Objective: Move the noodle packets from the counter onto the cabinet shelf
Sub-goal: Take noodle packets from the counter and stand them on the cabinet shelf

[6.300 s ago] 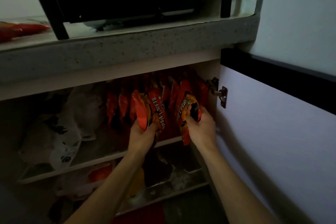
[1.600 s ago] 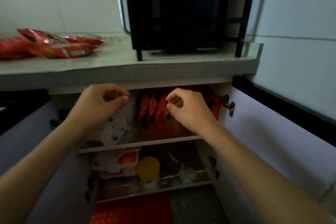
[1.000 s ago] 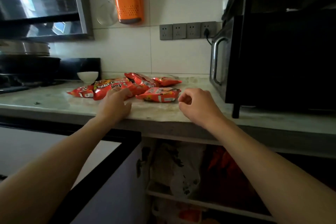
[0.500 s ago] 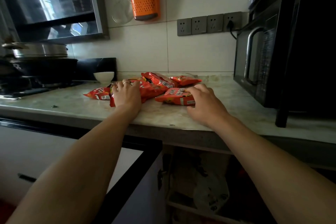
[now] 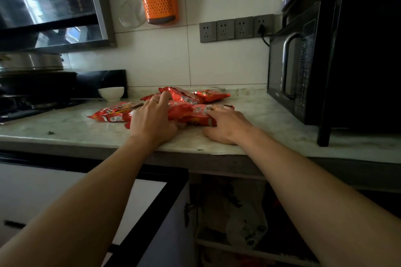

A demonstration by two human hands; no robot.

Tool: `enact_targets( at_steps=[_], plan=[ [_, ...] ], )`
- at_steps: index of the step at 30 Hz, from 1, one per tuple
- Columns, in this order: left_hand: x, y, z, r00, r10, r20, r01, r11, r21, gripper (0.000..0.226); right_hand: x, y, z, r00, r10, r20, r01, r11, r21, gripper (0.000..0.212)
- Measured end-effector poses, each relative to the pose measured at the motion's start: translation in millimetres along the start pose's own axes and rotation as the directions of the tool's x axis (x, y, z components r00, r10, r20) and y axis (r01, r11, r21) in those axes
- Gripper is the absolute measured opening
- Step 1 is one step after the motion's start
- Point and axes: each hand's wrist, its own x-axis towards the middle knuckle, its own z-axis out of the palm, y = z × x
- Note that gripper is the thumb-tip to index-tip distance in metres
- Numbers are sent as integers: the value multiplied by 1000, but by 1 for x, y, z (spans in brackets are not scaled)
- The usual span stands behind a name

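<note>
The bench [image 5: 65, 128] lay broad and bare toward its near edge, the open cabinet shelf [image 5: 249, 251] below. The noodle packets [image 5: 186, 102] sat heaped under both hands, long axes crosswise. Left hand [image 5: 152, 121] fingers [image 5: 161, 98] spread flat over the heap; right hand [image 5: 225, 125] curled around the nearest packet's edge, grip probably not yet closed.

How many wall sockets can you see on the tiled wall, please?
4, side by side in one row left of the microwave; the rightmost has a plug in it. The microwave may hide others.
</note>
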Motion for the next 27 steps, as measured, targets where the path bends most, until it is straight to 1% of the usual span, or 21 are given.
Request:
enact_targets(
  at_steps=[2, 3, 5, 8, 10, 13, 15, 17, 19, 21, 24, 27],
  plan=[
    [2, -9, 6, 998, -19, 58, 18, 1000, 13, 83, -9, -3, -2, 1000, 26, -1, -26, 999, 19, 68],
    [4, -12, 9, 997, -17, 79, 15, 999, 29, 84, -15, -3, -3, 999, 34, -8, -34, 999, 7, 69],
    [7, -15, 14, 995, 3, 99, -9, 998, 64, 80, -29, -2, -7, 998, 28, -53, -31, 998, -47, 71],
    [11, -16, 17, 995, 17, 98, -25, 997, 73, 67, -51, 3, -18, 990, -21, -142, 5, 994, -106, 77],
    [9, -15, 16, 996, 29, 81, -33, 999, 42, 61, -67, 7, -21, 993, -16, -118, 9, 998, -67, 82],
    [4, -9, 13, 998, 37, 47, -36, 999, -13, 54, -85, 14, -25, 998, 33, -48, -31, 999, 33, 87],
    [1, -3, 7, 997, 48, 52, -47, 999, -24, 54, -96, 15, -30, 999, 19, -37, -19, 1000, -8, 92],
    [-1, 2, 1, 995, 73, 74, -71, 997, -19, 56, -105, 13, -34, 999, -10, -50, 4, 992, -130, 94],
    [-9, 7, -8, 993, 82, 90, -81, 997, -14, 57, -116, 9, -41, 997, -20, -79, 1, 973, -231, 87],
    [-19, 12, -14, 994, 84, 76, -83, 996, -13, 57, -127, 5, -44, 992, -37, -123, 0, 957, -292, 76],
    [-36, 27, -25, 991, 118, 70, -116, 993, -24, 63, -145, 2, -52, 982, -87, -169, 25, 940, -339, 59],
    [-60, 49, -45, 986, 166, 0, -165, 983, -84, 67, -167, 3, -60, 967, -133, -217, 52, 937, -344, 54]
  ],
)
